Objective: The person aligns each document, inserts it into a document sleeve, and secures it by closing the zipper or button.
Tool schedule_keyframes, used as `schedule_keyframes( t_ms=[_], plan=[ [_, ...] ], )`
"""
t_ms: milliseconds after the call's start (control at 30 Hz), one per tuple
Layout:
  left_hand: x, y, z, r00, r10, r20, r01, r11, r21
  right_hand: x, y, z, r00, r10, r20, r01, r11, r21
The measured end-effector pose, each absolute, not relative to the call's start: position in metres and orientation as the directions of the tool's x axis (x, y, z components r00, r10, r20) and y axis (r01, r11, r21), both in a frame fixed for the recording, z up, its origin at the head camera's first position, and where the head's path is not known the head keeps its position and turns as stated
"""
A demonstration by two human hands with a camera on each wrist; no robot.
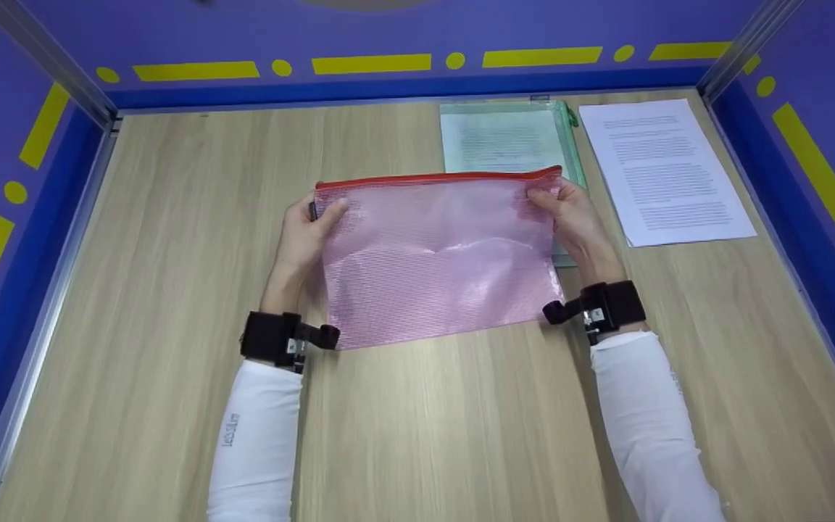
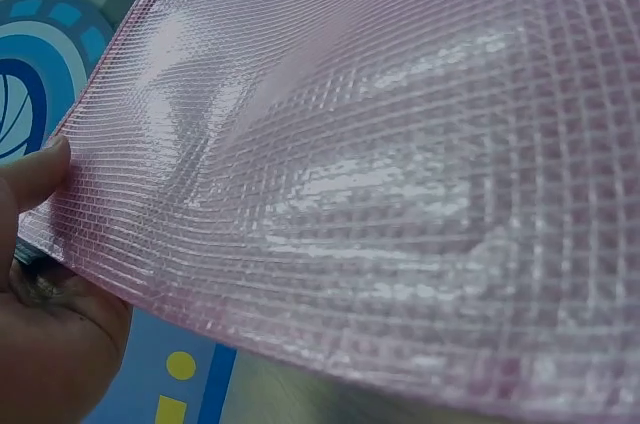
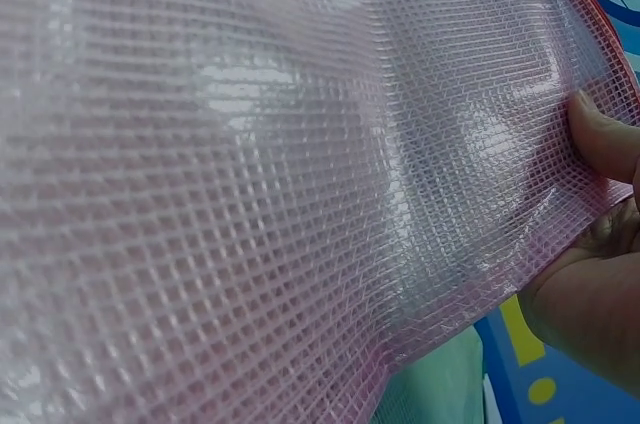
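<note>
A pink mesh zipper pouch (image 1: 439, 268) with a red zipper edge along its top is held up above the table between both hands. At its upper left corner my left hand (image 1: 302, 235) pinches it, thumb on the front face. The right hand (image 1: 580, 221) grips the upper right corner the same way, its thumb bent over the front. In the left wrist view the pouch (image 2: 380, 174) fills most of the picture, the left thumb (image 2: 40, 174) on its edge. The right wrist view shows the right thumb (image 3: 605, 144) pressing the mesh near the red edge.
Behind the pouch lies a green zipper pouch (image 1: 504, 138) with printed paper showing through, partly covered. To its right is a stack of printed sheets (image 1: 667, 170). Blue panels (image 1: 388, 36) with yellow marks border the wooden table (image 1: 193, 217) at the back and sides.
</note>
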State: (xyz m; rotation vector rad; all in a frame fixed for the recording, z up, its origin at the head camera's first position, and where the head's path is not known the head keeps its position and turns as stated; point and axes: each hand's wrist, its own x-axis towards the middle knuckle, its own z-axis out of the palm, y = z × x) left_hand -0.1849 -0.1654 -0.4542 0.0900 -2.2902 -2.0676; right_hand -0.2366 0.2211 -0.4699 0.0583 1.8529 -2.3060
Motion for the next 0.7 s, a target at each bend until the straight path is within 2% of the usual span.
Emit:
schedule_keyframes(
  t_ms=[167, 300, 533, 700],
  plan=[
    [-0.184, -0.166, -0.452, -0.998, -0.055, 0.010, 0.002, 0.133, 0.991, -0.238, 0.218, -0.470, -0.984, -0.075, -0.162, 0.174, -0.206, -0.963],
    [-0.183, -0.165, -0.450, -0.998, -0.049, 0.040, 0.030, 0.178, 0.984, -0.239, 0.213, -0.472, -0.987, 0.030, -0.158, 0.153, -0.143, -0.978],
    [-0.183, -0.157, -0.445, -0.986, -0.125, 0.110, 0.079, 0.227, 0.971, -0.235, 0.205, -0.469, -0.966, 0.206, -0.154, 0.156, -0.005, -0.988],
    [-0.184, -0.152, -0.440, -0.965, -0.178, 0.192, 0.131, 0.305, 0.943, -0.224, 0.205, -0.466, -0.959, 0.253, -0.130, 0.141, 0.026, -0.990]
  ],
)
